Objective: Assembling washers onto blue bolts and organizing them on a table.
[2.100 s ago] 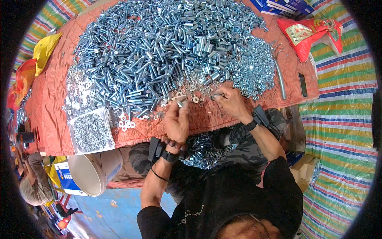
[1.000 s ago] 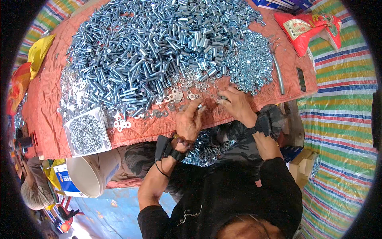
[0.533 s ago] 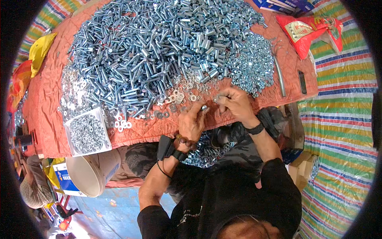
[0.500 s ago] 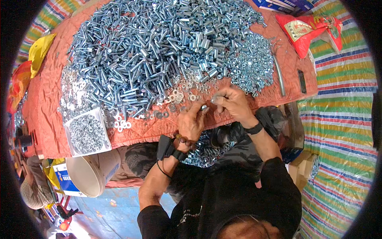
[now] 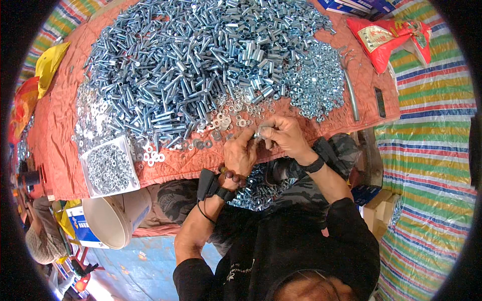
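Over the near edge of the table my two hands meet at the fingertips. My left hand (image 5: 240, 154) is closed in a pinch round a small shiny metal fastener (image 5: 258, 132), most of it hidden by the fingers. Against its tip my right hand (image 5: 287, 137) is closed too, thumb and forefinger pressed together; what they hold is too small to make out. Just beyond lie loose flat washers (image 5: 221, 121) and thin rings (image 5: 236, 104). Behind these spreads a large heap of metal bolts and sleeves (image 5: 186, 65), with a pile of nuts (image 5: 316, 80) at its right.
A white tray of washers (image 5: 109, 168) sits at the table's left corner, above a white bucket (image 5: 108, 220). On the right lie a metal rod (image 5: 352, 95) and a red bag (image 5: 386, 40). More fasteners (image 5: 261, 193) are below, between my legs. Another person (image 5: 45, 241) is at far left.
My right hand has moved left and slightly down, bringing its fingertips to the metal piece in my left hand. The left hand has stayed nearly in place.
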